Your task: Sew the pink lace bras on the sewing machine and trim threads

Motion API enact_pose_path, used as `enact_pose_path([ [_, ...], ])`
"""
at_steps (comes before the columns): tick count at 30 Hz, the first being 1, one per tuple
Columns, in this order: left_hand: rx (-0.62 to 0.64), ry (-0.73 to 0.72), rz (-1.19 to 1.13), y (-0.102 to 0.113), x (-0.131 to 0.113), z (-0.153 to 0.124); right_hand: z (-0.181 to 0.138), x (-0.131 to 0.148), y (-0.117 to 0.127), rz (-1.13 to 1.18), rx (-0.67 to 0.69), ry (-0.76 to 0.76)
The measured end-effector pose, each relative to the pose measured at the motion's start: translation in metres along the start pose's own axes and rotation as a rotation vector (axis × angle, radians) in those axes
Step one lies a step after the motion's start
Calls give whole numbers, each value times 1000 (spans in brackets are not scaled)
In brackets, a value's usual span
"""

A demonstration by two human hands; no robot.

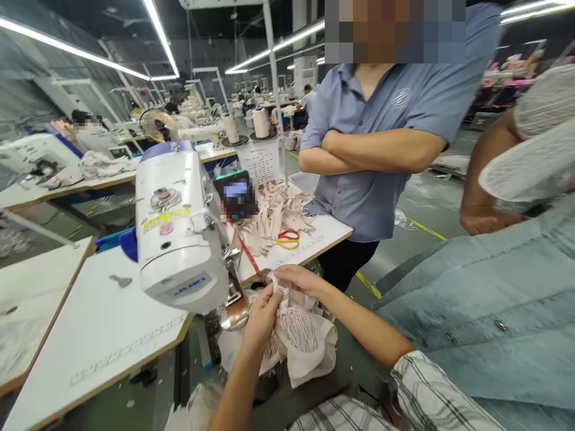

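Beige garment (300,330) hangs beside the sewing machine (177,221); left hand (266,306) pinches its upper edge, right hand (300,279) grips it, fingers closed, nearly straight. Hold the edge flat, unstretched.

My fabric (312,353) is pale beige with a netted pattern, my sleeve (431,389) white with dark checks, the sewing machine (173,239) white and blue, the scissor handles (288,240) red and yellow
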State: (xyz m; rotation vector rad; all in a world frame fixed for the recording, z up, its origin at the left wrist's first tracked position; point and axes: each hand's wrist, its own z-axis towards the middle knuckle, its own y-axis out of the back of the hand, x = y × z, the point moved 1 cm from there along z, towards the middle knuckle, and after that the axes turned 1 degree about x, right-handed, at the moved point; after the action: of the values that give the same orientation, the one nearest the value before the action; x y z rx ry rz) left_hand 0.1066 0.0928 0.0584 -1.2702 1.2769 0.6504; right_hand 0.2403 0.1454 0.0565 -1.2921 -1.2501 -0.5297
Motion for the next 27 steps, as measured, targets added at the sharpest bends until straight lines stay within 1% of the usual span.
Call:
enact_pose_path([
  [2, -22, -81, 159, 9, 4, -17, -4, -8, -9, -30, -3, -26],
  [4, -82, -146, 317, 22, 9, -37, -5, -20, -21, -37, -9, -45],
  [8, -313, -223, 646, 52, 19, -77, 6, -46, -44, -103, -48, 32],
  [10, -410, -269, 815, 64, 19, -90, 16, -57, -53, -180, -57, 82],
  [11, -438, -293, 871, 68, 18, -93, 21, -61, -57, -219, -57, 98],
  [14, -477, -322, 893, 80, 14, -95, 35, -66, -63, -336, -63, 181],
  [18, -494, -277, 856, 93, 9, -90, 50, -63, -63, -537, -66, 359],
  [20, -474, -267, 954, 95, 7, -89, 56, -60, -62, -637, -47, 442],
  [21, -492, -286, 1046, 94, 5, -89, 58, -58, -62, -673, -28, 469],
  [23, -617, -389, 1287, 86, 3, -90, 62, -55, -61, -712, 10, 480],
  [25, -741, -498, 1511, 72, 4, -89, 66, -53, -61, -725, 39, 455],
  [26, -763, -527, 1586, 64, 6, -88, 67, -52, -61, -729, 42, 439],
  [27, -750, -536, 1634, 57, 8, -86, 69, -51, -62, -731, 40, 430],
])
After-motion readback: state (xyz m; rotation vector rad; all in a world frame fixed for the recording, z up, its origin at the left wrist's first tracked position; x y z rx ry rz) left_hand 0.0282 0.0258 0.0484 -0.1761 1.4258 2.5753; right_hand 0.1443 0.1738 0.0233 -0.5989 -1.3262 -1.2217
